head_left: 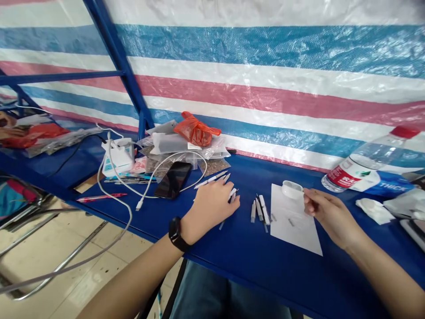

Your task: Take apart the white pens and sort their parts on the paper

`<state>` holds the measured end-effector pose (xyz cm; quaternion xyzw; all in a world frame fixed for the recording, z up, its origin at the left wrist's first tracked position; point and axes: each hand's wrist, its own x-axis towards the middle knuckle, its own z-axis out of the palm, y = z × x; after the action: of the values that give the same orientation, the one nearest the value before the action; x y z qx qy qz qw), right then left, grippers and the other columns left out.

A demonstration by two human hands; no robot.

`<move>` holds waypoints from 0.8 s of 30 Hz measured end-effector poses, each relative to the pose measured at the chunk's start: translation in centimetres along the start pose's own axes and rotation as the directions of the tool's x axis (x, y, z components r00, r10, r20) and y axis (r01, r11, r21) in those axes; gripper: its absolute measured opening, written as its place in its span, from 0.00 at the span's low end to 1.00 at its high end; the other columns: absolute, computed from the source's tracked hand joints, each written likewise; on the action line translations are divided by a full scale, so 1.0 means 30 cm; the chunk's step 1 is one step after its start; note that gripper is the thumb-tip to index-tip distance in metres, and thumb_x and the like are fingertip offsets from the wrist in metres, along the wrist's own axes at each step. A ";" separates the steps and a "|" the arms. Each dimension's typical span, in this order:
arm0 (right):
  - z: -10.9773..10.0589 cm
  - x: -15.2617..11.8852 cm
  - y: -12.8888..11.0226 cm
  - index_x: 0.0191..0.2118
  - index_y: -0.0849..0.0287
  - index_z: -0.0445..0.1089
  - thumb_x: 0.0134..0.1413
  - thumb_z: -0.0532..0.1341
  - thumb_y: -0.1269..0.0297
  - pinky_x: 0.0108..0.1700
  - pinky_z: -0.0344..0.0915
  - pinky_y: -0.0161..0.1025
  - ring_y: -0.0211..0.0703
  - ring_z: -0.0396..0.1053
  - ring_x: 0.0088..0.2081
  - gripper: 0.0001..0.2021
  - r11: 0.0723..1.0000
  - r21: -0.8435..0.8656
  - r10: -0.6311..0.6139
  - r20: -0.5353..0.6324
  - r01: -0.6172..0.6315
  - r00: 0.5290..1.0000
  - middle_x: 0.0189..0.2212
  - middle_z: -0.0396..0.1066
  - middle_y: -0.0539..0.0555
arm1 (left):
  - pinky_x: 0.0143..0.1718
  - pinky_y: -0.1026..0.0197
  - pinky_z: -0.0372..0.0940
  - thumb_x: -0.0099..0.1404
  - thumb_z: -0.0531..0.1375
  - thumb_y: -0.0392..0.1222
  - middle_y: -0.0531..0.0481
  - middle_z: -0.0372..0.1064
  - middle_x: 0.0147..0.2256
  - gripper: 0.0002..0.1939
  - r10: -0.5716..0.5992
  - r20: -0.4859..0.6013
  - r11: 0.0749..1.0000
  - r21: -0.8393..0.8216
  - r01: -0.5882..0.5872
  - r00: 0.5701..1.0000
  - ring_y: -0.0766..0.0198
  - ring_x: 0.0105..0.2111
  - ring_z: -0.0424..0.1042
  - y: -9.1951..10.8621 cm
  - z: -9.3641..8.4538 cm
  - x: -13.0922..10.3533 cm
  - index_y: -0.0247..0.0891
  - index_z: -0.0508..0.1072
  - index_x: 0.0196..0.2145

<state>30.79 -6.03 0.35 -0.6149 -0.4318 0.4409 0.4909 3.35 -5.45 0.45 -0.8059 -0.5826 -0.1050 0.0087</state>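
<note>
My left hand [214, 200], with a black watch on its wrist, is closed over the table, its fingers around a slim white pen-like piece [233, 194] that is mostly hidden. White pens [210, 179] lie just beyond its knuckles. Thumb and fingers of my right hand [327, 212] pinch the edge of a small clear plastic dish [292, 189] over the top of a white sheet of paper [303, 235]. Small dark bits [291, 222] show on the sheet. Between my hands lie several white and grey pen-like pieces [259, 209].
A black phone [173, 179], white cable [146, 190] and white power strip [118, 157] sit left. Plastic bags [169, 144] and a red bag [195, 130] are piled behind. On the right are a leaning bottle [365, 161], blue pack [390, 184] and crumpled tissue [375, 210].
</note>
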 end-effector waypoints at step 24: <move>0.013 -0.062 0.093 0.24 0.55 0.63 0.66 0.57 0.48 0.27 0.55 0.37 0.39 0.57 0.22 0.22 0.679 -0.535 -0.394 0.314 0.504 0.864 0.18 0.62 0.48 | 0.33 0.59 0.67 0.67 0.56 0.33 0.41 0.78 0.40 0.08 -0.054 0.190 0.996 0.084 0.039 0.980 0.50 0.40 0.79 0.006 0.007 0.045 0.35 0.76 0.37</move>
<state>30.25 -8.15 -2.24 -0.5719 -0.7271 0.1978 0.3242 3.96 -4.22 0.50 -0.7975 -0.6031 -0.0036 -0.0176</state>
